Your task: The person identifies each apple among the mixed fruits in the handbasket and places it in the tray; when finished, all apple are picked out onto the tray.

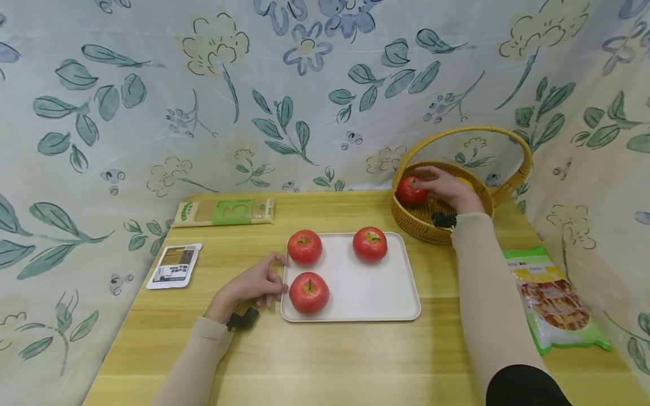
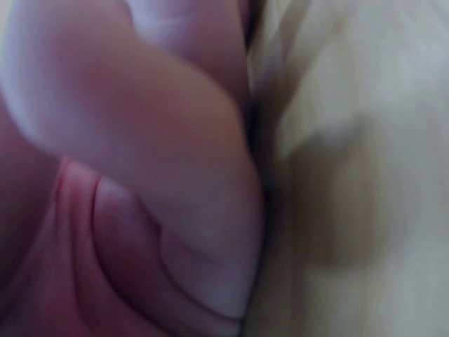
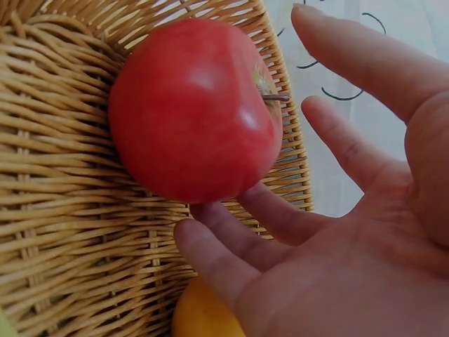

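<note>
Inside the wicker basket (image 1: 421, 228) lies a red apple (image 1: 410, 192), against the wall. My right hand (image 1: 444, 186) reaches in over the rim. In the right wrist view its fingers spread beside the apple (image 3: 196, 112), some fingertips right at its underside, the thumb standing away from it. My left hand (image 1: 256, 280) rests at the left edge of the white tray (image 1: 355, 293), fingertips at the rim and fingers loosely bent. On the tray sit three apples: back left (image 1: 304, 247), front left (image 1: 309, 292) and back right (image 1: 370, 244). The left wrist view shows mostly blurred fingers (image 2: 154, 133).
A yellow-orange round thing (image 3: 203, 312) also lies in the basket, whose tall handle (image 1: 472, 129) arches above. A flat green-labelled package (image 1: 225, 212) lies at the back left, a white packet (image 1: 175, 266) nearer. Right of the arm is a green-edged food bag (image 1: 556, 304). Floral cloth hangs behind.
</note>
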Available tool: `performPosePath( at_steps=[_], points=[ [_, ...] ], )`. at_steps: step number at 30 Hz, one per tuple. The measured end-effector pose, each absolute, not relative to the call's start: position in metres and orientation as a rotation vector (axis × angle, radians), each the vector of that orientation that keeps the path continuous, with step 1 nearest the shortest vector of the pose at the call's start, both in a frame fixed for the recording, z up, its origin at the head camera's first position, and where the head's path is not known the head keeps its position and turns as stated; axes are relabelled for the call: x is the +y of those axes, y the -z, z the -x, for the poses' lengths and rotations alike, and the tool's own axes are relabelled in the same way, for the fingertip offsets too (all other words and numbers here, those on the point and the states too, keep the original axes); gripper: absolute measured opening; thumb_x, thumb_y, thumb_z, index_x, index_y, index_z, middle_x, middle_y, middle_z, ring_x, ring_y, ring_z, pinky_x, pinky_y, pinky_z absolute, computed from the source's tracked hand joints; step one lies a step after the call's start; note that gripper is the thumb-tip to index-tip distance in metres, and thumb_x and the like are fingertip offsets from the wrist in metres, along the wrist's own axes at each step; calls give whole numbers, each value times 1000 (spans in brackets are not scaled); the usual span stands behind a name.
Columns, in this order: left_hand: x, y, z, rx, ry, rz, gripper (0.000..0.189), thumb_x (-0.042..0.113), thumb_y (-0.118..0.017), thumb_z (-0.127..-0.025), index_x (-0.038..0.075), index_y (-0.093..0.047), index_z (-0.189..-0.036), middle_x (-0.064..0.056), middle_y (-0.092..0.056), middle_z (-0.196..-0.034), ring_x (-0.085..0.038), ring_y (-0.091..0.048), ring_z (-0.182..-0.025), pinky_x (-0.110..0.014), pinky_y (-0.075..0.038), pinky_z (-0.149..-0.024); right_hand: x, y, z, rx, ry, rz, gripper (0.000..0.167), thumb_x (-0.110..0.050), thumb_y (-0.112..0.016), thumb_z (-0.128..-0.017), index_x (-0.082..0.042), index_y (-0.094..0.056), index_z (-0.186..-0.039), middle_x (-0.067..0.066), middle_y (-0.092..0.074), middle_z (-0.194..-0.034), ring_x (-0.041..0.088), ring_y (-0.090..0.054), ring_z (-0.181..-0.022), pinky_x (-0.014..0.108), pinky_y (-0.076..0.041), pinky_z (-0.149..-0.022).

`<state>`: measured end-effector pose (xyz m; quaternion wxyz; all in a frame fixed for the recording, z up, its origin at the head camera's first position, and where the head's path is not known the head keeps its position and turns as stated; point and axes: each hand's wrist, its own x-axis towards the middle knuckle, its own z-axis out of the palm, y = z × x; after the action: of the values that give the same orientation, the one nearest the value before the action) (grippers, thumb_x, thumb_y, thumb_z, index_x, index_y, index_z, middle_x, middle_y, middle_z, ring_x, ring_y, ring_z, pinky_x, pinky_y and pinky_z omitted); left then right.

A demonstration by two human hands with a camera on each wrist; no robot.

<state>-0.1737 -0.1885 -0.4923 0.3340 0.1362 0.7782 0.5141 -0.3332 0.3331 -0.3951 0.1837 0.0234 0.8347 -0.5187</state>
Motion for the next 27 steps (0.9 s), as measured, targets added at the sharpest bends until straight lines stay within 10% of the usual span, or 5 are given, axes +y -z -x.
performPosePath(
  at_steps=[27],
  points=[
    [-188, 491, 174, 2034, -1343, -347, 61, 18, -76, -96, 14, -36, -142, -4, -67, -70, -15, -60, -49, -23, -45, -43, 333, 414, 344, 2331, 1436, -82, 82, -18, -67, -105, -12, -18, -170, 30, -14, -174, 47, -33, -153, 60, -34, -127]
  ],
)
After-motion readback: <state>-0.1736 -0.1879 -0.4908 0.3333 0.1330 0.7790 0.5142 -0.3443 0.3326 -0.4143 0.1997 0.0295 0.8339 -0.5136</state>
